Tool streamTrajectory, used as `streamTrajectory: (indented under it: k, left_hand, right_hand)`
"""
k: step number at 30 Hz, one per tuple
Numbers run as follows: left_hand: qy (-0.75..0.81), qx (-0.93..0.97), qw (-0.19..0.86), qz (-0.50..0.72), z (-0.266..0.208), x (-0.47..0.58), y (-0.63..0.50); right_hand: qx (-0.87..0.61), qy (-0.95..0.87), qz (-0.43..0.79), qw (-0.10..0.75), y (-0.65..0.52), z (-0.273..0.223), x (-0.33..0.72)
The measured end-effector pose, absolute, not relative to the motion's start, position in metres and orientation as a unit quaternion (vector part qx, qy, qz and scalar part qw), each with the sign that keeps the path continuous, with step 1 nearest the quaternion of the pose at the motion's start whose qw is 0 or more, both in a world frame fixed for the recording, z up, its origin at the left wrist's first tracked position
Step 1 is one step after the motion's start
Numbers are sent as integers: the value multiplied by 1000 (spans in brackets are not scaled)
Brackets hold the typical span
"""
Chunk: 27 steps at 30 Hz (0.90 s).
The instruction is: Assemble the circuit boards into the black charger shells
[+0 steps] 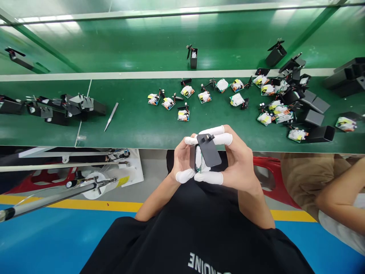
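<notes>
My left hand is closed round a black plastic case, just off the table's front edge. White finger cots cover the fingertips of both hands. In my right hand are a circuit board with white filler on it and a flat black cover with plug pins. The board is at the mouth of the case, partly inside it; how deep it sits is hidden by the fingers. The cover is tilted over the board, apart from the case's opening.
Several circuit boards lie scattered on the green table. Black cases and boards are heaped at the right. More cases with parts stand at the left, beside tweezers. A co-worker's arm is at the right.
</notes>
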State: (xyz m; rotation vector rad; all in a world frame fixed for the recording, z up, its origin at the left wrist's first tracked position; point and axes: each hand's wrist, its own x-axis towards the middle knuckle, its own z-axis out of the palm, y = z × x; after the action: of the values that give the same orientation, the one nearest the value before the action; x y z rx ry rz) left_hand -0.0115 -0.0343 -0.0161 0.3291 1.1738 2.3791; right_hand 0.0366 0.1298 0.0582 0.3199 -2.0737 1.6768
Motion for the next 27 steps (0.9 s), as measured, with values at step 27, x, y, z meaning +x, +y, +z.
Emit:
streamTrajectory:
  k: [27]
  left_hand:
    - [347, 228, 201, 887, -20, -12, -16]
  right_hand:
    - [127, -628, 713, 283, 135, 49, 46]
